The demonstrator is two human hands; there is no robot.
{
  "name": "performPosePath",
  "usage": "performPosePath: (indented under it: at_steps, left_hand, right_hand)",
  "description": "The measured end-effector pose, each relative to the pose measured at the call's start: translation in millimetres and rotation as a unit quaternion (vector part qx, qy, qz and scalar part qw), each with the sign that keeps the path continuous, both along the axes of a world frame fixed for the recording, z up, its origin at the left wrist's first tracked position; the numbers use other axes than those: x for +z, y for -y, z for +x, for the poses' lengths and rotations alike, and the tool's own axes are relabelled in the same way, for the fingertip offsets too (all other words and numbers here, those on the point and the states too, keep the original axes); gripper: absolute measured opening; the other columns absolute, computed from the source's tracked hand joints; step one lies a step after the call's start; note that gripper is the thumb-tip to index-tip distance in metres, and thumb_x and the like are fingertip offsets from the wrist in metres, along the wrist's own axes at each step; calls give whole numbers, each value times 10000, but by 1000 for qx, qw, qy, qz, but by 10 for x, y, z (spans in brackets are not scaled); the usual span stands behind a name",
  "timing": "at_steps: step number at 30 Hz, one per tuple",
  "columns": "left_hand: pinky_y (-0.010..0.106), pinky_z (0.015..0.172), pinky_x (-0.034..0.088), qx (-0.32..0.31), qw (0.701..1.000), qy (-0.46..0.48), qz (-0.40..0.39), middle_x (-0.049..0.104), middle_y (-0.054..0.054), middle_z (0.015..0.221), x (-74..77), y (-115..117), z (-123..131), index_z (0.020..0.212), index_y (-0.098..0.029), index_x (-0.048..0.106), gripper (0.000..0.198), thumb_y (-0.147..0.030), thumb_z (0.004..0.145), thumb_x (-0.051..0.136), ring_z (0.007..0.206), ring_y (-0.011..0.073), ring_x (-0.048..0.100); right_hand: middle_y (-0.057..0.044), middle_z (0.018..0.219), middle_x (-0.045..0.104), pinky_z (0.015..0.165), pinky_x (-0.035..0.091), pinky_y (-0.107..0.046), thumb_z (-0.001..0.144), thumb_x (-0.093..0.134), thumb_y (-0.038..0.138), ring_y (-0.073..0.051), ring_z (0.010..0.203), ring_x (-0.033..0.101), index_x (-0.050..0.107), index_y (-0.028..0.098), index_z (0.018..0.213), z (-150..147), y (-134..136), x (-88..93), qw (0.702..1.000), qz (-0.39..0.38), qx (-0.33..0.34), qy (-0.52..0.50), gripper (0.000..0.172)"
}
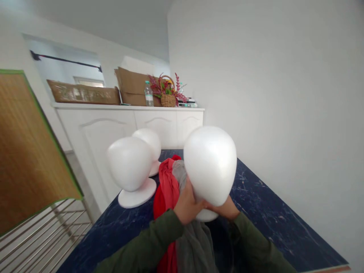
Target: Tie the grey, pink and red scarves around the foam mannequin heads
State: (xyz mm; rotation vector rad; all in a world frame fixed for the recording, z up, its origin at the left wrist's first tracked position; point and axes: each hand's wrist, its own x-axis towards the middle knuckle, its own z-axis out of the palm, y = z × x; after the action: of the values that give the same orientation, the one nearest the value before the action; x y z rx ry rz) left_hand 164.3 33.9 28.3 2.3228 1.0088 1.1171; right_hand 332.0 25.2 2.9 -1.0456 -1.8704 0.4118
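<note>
Room: white wall [270, 76] on the right, curtain rod [65, 60] across a recess at the back
Back furniture: white cabinet [113, 129] with panelled doors
On cabinet: cardboard boxes [133, 89], water bottle [148, 94], wicker basket [168, 99] holding red-leaved flowers
Left side: woven brown panel [25, 144] with green edging, leaning above metal rack [48, 235]
Work surface: dark blue marbled countertop [273, 204]
Standing on countertop: two white foam heads on round bases, nearer one [129, 163] just in front of farther one [149, 146]
Foam head [210, 165]: lifted above countertop between both hands, tilted, round base [206, 216] showing below the hands
Red scarf [167, 189]: hanging beside left hand, bunched against held head
Grey scarf [195, 246]: gathered at held head, draping down below hands
Left hand [186, 203]: closed around lower head, with grey scarf under it
Right hand [224, 208]: curled against other side of lower head, fingers partly hidden
Sleeves [142, 242]: dark green, on both arms
</note>
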Motion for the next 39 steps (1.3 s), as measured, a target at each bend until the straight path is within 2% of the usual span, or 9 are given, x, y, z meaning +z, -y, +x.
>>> performPosePath:
  at_steps: [4,10,17,23,25,28,32,35,39]
  left_hand:
    - [367,1000,265,-97,995,-34,-6,300,117,1334,-160,-365,260,1302,-136,174,658,-294,741,480,1210,215,296]
    - [427,946,288,164,967,-193,-9,399,192,1233,-560,-777,-38,1249,-71,283,700,-428,683,489,1147,303,362]
    - [403,777,385,160,947,-256,-111,566,189,906,-559,-878,-166,832,-103,541,241,-266,663,485,889,291,524]
    - [354,753,394,138,966,-166,-140,583,98,815,-455,-944,-173,746,-160,498,92,-206,699,434,813,221,537]
    - [335,729,409,136,971,-118,-158,580,91,798,-411,-916,-123,772,-147,495,120,-218,722,412,794,206,545]
    - [276,680,439,123,973,-45,-190,591,72,828,-359,-804,8,867,-134,493,203,-257,771,362,777,163,558]
    - [250,675,456,25,974,49,-222,609,53,861,-253,-634,115,929,-137,511,299,-311,817,295,787,141,562]
    - [275,758,441,-82,979,21,-186,602,68,927,-139,-630,20,910,-130,545,341,-213,809,230,863,149,546]
    - [297,881,379,-162,974,-105,-120,570,84,1050,-137,-724,-195,1023,-125,533,408,-97,636,406,985,173,508]
  right_hand:
    - [-164,1162,493,923,350,-441,527,690,408,-307,1079,449,424,122,1167,509,-185,-264,986,-34,-144,-71,750]
    - [-138,1118,524,913,355,-412,521,679,389,-282,1059,464,447,135,1135,591,-412,-488,978,-36,-199,-45,704]
    - [-117,1162,468,924,330,-417,557,645,422,-258,1088,418,419,148,1137,542,-416,-487,976,-43,-213,-6,680]
    - [-114,945,516,831,372,-439,568,604,512,-275,934,468,457,152,978,297,4,-583,904,-73,-414,-76,565]
    - [-98,908,531,794,403,-404,667,508,527,-242,881,502,449,168,959,81,171,-601,910,-118,-371,-144,467]
    - [-111,1081,509,854,392,-371,745,425,501,-217,1014,482,400,173,1094,-298,300,-520,941,-202,-186,-196,480]
    - [-94,1121,515,925,340,-370,588,650,376,-226,1080,446,448,167,1073,-657,239,-251,951,-246,-20,-187,566]
    - [-42,774,610,667,473,-330,621,597,339,-178,710,582,525,165,881,-656,192,-105,858,-386,-7,-339,321]
    - [53,379,357,319,292,-157,692,430,393,-46,315,330,421,169,505,-390,290,-91,649,-548,80,-522,292]
